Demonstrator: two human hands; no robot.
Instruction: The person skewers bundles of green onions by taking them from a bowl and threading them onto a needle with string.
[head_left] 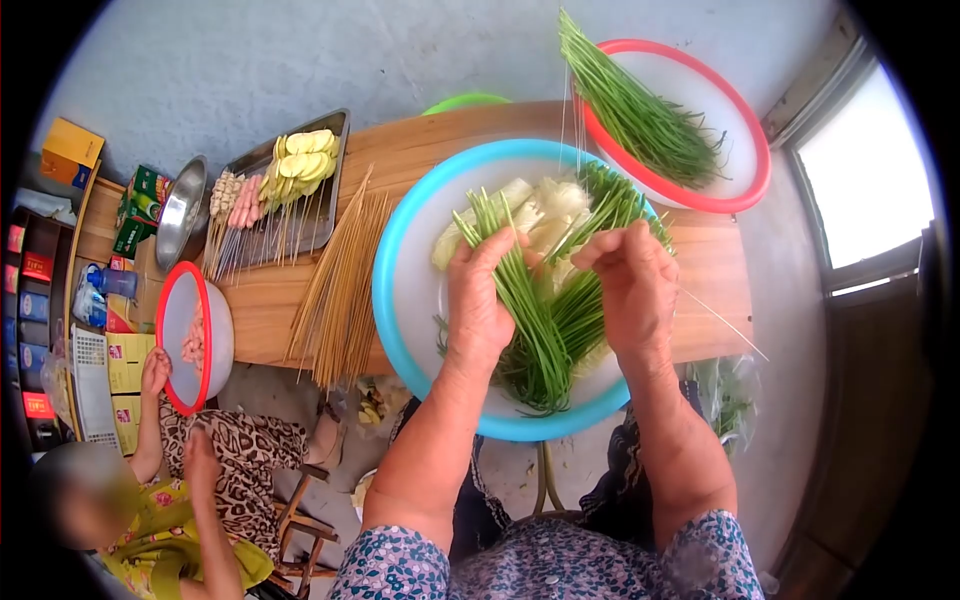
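Evidently, the blue-rimmed basin [382, 280] is where we should keep our attention, since the green chive-like stalks [535, 325] lie slantwise inside it, partly over pale cabbage-like leaves [535, 212]. Our left hand [481, 305] grasps a sheaf of them above the basin's middle, its thumb side toward the right hand [632, 285]. That right hand hangs over the basin's right side, fingers bent in toward the thumb; a thin skewer [725, 328] juts out past it, beyond the basin's right rim, but we cannot tell whether the fingers grip it. To handle the sheaf well, we judge it best to keep the left grasp firm yet gentle, so the tender stems neither bruise nor slip, to line up their ends, and to keep that skewer's point clear of our left fingers. Working low over the basin should let any loose stem drop back inside, not onto the desk [715, 240]. More skewers [340, 270] lie left of the basin, and another red-rimmed basin [757, 130] of stalks stands behind it, to the right.
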